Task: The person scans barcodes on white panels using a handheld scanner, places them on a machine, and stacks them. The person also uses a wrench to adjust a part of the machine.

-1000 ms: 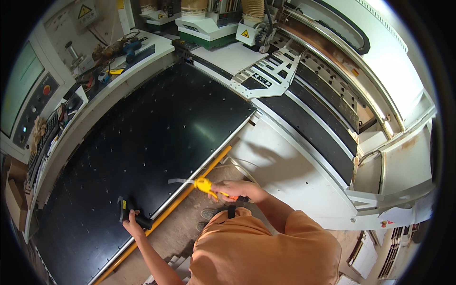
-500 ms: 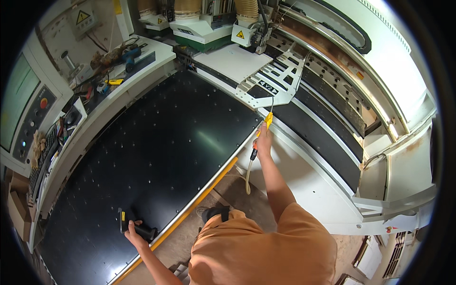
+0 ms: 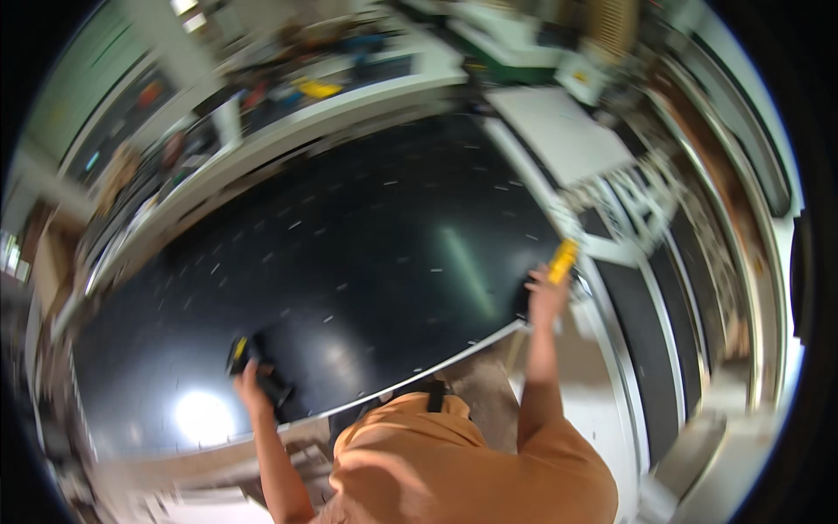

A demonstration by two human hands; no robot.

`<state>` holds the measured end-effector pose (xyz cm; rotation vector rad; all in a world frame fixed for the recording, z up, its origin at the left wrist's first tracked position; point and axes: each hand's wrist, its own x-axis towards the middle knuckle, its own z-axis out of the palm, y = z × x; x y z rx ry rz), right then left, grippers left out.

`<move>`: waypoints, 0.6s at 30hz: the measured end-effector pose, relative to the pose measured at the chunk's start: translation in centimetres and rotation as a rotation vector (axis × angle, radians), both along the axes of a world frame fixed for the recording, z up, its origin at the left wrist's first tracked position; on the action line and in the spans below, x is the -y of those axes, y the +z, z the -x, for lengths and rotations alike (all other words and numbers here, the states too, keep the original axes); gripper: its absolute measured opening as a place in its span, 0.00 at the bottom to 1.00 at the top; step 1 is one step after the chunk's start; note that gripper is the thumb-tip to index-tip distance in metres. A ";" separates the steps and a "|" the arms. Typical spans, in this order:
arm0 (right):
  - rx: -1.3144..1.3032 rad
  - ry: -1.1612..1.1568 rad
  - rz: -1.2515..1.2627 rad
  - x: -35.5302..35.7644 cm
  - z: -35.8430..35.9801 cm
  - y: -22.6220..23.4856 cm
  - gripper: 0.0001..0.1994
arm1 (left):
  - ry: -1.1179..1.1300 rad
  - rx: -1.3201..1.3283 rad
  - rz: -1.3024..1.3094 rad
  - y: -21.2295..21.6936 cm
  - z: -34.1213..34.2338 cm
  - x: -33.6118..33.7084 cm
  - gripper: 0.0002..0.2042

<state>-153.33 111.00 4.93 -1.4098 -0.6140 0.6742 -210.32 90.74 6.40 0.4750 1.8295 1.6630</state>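
Note:
A large glossy black panel (image 3: 349, 262) lies flat in front of me. My left hand (image 3: 253, 384) is closed on a black and yellow tool (image 3: 249, 360) that rests on the panel's near left part. My right hand (image 3: 547, 293) reaches out to the panel's right corner and grips a yellow tool (image 3: 563, 260) there. A pale edge strip (image 3: 436, 371) runs along the panel's near side between my hands. The picture is blurred by motion.
A white machine frame with rails (image 3: 646, 262) runs along the right. A white plate (image 3: 559, 131) lies beyond the panel's far right corner. A cluttered workbench with tools (image 3: 262, 105) lines the far left side. A bright light glare (image 3: 202, 417) shows on the panel.
My right hand went from near my body out to the panel's right corner with the yellow tool. The view has swung and blurred. My left hand stays on its tool.

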 end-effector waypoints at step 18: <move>0.034 1.822 0.477 6.4 20.1 8.4 0.32 | -0.029 0.039 -0.131 2.1 0.0 -3.0 0.15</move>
